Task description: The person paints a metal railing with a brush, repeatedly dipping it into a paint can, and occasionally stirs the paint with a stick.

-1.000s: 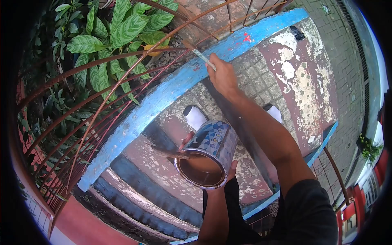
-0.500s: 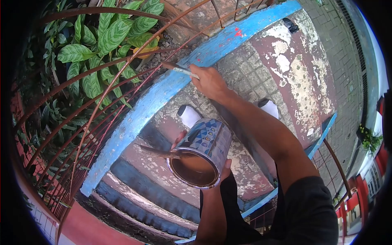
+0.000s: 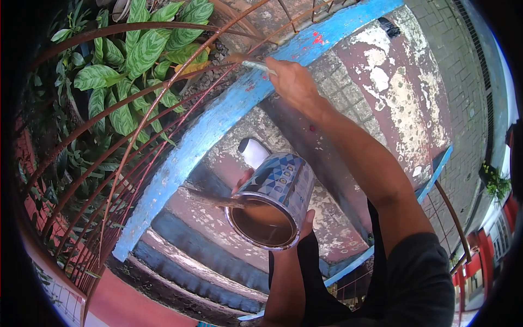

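The right hand is closing tight around a brush, far up in the scene, and the brush tip is touching a thin rusty rail just past the blue ledge. The left hand is gripping a can from below, near the body. The can is tipping toward the left, its mouth is open, and brown paint is sitting inside. A stick is lying across the rim and poking out to the left.

The can is leaning a lot, so paint could be spilling over the low rim onto the steps if the hand tilts more. The stick could be sliding off too, since nothing is holding it. The brush could be dripping on the blue ledge, because it is working right above it.

The rails are standing close together, so the brush is having little room between them. Green leaves are pushing in from the far left and could be getting paint on them. To the right, the peeling floor is giving open room for the arm
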`<state>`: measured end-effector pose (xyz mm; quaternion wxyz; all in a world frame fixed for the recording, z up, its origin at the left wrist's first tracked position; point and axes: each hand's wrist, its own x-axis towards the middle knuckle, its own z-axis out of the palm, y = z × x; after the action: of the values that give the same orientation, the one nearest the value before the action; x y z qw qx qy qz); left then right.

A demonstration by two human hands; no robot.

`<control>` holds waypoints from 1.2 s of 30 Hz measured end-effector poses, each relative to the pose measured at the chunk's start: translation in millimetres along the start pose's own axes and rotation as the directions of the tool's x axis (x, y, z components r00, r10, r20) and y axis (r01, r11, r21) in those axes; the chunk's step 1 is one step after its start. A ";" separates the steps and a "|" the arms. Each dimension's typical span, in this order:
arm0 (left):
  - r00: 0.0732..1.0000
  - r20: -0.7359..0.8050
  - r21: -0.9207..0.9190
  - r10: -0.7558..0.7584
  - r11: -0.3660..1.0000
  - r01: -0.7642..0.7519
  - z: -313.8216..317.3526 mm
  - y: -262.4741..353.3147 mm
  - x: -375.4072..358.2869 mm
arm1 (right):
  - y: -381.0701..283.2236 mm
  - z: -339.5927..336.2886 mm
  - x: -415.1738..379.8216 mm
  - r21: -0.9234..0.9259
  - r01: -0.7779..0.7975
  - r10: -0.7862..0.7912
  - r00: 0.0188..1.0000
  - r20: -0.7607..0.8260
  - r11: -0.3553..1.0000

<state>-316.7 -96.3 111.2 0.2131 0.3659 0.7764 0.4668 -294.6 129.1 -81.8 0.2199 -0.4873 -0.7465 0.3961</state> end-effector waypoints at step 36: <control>0.990 0.135 -0.037 -0.039 0.998 0.044 -11.0 3.4 -2.5 | -41.2 64.5 -23.2 0.558 -0.451 0.512 0.857 0.053 0.697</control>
<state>-321.3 -103.5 119.4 0.2816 0.3759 0.7584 0.4520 -353.5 75.1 -85.3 0.2788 -0.6013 -0.4330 0.6110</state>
